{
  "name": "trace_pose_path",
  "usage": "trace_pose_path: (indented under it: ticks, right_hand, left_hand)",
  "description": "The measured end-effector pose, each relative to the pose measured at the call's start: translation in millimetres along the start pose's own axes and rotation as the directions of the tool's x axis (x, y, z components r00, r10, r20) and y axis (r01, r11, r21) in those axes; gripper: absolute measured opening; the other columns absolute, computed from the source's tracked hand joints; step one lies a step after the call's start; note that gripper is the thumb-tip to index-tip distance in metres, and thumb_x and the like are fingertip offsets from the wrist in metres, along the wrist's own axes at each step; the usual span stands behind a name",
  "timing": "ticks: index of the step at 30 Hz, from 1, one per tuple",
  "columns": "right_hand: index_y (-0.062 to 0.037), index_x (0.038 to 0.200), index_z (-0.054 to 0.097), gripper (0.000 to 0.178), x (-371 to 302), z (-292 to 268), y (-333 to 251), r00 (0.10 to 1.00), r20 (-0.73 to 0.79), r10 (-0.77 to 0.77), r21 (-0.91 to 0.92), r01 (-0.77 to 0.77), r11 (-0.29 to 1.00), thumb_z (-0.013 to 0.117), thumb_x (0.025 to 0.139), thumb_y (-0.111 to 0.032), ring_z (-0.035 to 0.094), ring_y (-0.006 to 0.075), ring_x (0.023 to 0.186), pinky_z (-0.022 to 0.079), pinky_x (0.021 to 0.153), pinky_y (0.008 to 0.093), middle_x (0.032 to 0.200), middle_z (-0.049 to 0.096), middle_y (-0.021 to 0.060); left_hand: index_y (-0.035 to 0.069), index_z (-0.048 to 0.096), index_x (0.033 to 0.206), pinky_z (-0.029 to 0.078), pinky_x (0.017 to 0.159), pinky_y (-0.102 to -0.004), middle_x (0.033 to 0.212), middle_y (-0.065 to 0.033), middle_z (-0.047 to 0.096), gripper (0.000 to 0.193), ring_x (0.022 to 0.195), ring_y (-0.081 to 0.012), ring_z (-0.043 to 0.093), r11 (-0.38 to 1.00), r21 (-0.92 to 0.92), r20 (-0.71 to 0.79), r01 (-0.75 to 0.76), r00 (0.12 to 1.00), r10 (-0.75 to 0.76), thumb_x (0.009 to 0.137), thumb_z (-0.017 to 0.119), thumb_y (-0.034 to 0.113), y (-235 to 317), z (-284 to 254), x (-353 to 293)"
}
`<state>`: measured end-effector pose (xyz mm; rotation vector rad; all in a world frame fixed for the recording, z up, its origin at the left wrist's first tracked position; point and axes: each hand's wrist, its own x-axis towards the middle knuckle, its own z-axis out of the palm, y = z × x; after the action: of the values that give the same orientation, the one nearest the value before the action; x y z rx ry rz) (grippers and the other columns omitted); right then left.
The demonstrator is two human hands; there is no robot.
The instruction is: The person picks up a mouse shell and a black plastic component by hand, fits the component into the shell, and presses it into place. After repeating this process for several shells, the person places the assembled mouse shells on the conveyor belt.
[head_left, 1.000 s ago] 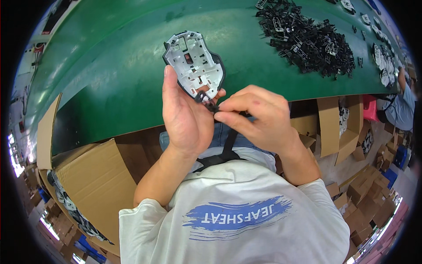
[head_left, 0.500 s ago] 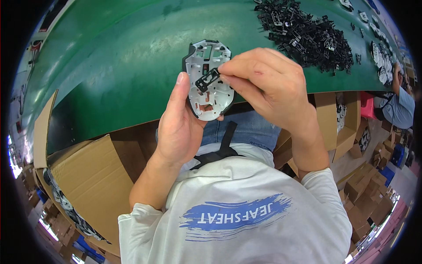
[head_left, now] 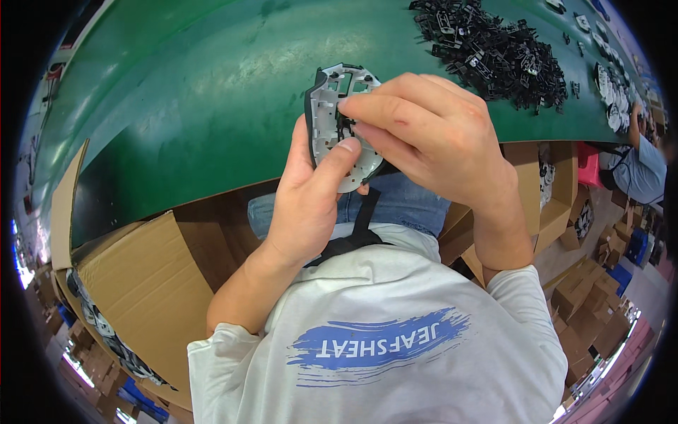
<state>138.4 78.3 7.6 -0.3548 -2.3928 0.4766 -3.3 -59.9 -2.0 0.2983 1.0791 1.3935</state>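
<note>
The left hand [head_left: 311, 194] cups 1 white shell [head_left: 323, 121] near the bench [head_left: 212, 134] edge, hollow facing the wearer, seemingly to steady it; the right hand [head_left: 441, 138] pinches 1 black piece [head_left: 343, 124] inside, its grip narrow.

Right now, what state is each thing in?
White shell: held, hollow side showing
Small black part: inside the shell, partly hidden
Left hand: gripping the shell
Right hand: pinching the small black part
Black parts pile: heaped loose
Left cardboard box: open
Right cardboard box: open
</note>
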Motion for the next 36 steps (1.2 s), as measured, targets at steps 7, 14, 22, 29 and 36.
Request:
trace_pose_path:
  ticks: [7,14,22,29,36]
  right_hand:
    - [-0.0136,0.096,0.077,0.023,-7.7,-1.4,-2.9,0.996,-0.073,-0.053,-0.037,0.05,0.998,0.082,0.074,-0.008,0.068,0.0193,0.071,0.052,0.064,0.0332,0.088,0.071,-0.0017]
    - [-0.015,0.095,0.077,0.025,-16.1,5.3,-9.5,0.984,-0.172,-0.045,-0.076,0.032,0.997,0.083,0.072,-0.009,0.066,0.017,0.07,0.05,0.062,0.0321,0.087,0.07,-0.0042]
    - [-0.0158,0.094,0.075,0.025,-22.9,9.3,-4.3,0.991,-0.125,-0.043,-0.082,0.033,0.996,0.085,0.072,-0.009,0.065,0.0166,0.07,0.048,0.062,0.0328,0.09,0.069,-0.0044]
    - [-0.0178,0.093,0.074,0.024,-23.3,7.4,-2.9,0.995,-0.092,-0.046,-0.175,0.03,0.984,0.084,0.071,-0.013,0.061,0.0179,0.072,0.047,0.064,0.0345,0.087,0.065,-0.0044]
    - [-0.0176,0.092,0.074,0.025,-23.6,7.7,-4.0,0.989,-0.135,-0.063,-0.126,0.046,0.991,0.084,0.07,-0.013,0.062,0.0196,0.078,0.049,0.077,0.0368,0.088,0.065,-0.0045]
  left_hand:
    - [0.01,0.044,0.152,0.056,0.076,-0.0315,0.124,-0.0045,0.066,0.045,0.103,-0.0121,0.066,0.98,0.157,0.014,-0.119,0.993,0.118,0.11,0.058,0.011,-7.5,0.5,-3.0]
    - [0.005,0.036,0.159,0.056,0.087,-0.0275,0.132,-0.0062,0.063,0.055,0.112,-0.0108,0.062,0.985,0.121,0.037,-0.123,0.992,0.12,0.109,0.059,0.01,-8.8,3.6,-4.4]
    - [0.0,0.04,0.155,0.05,0.106,-0.0312,0.137,-0.0092,0.061,0.051,0.123,-0.0146,0.06,0.978,0.141,0.032,-0.155,0.988,0.152,0.106,0.055,0.001,-12.3,2.6,-4.7]
    - [0.01,0.044,0.153,0.057,0.085,-0.0287,0.125,-0.0034,0.067,0.048,0.11,-0.0108,0.067,0.972,0.186,0.024,-0.14,0.99,0.138,0.107,0.055,0.004,-15.6,5.6,-7.0]
    - [0.009,0.045,0.151,0.056,0.078,-0.0265,0.122,-0.0021,0.067,0.045,0.103,-0.0086,0.066,0.951,0.262,0.006,-0.163,0.986,0.168,0.108,0.057,0.007,-19.6,1.6,-2.5]
